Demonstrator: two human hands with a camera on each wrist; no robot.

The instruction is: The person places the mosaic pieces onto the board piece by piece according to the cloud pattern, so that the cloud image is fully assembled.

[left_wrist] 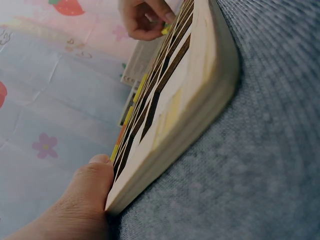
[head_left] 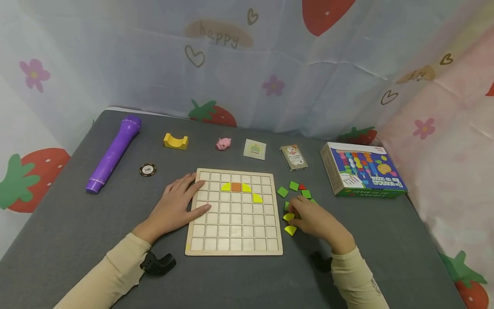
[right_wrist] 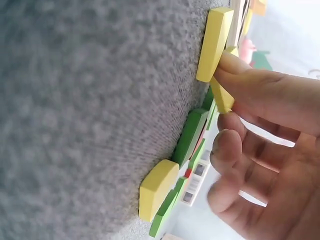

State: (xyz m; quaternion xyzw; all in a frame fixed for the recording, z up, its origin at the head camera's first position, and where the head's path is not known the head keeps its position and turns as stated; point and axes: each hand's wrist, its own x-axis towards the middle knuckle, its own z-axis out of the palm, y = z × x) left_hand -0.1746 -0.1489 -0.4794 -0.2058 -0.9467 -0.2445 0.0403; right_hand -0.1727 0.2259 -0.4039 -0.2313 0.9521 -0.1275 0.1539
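A wooden grid board (head_left: 235, 240) lies on the grey cloth, with an orange tile (head_left: 236, 187) and three yellow tiles (head_left: 257, 198) in its upper rows. My left hand (head_left: 185, 201) rests flat on the board's left edge; in the left wrist view its thumb (left_wrist: 87, 190) sits against the board's rim (left_wrist: 200, 100). Right of the board, my right hand (head_left: 297, 214) curls over loose tiles and pinches a yellow tile (right_wrist: 222, 97) with its fingertips. More yellow tiles (right_wrist: 157, 187) and green tiles (head_left: 294, 186) lie around it.
Along the back stand a purple tube (head_left: 113, 152), a yellow arch block (head_left: 175, 141), a pink pig (head_left: 223, 143), a pattern card (head_left: 255, 149), a card deck (head_left: 293, 157) and a colourful box (head_left: 362, 169). A poker chip (head_left: 148, 170) lies left of the board. Printed fabric walls the table.
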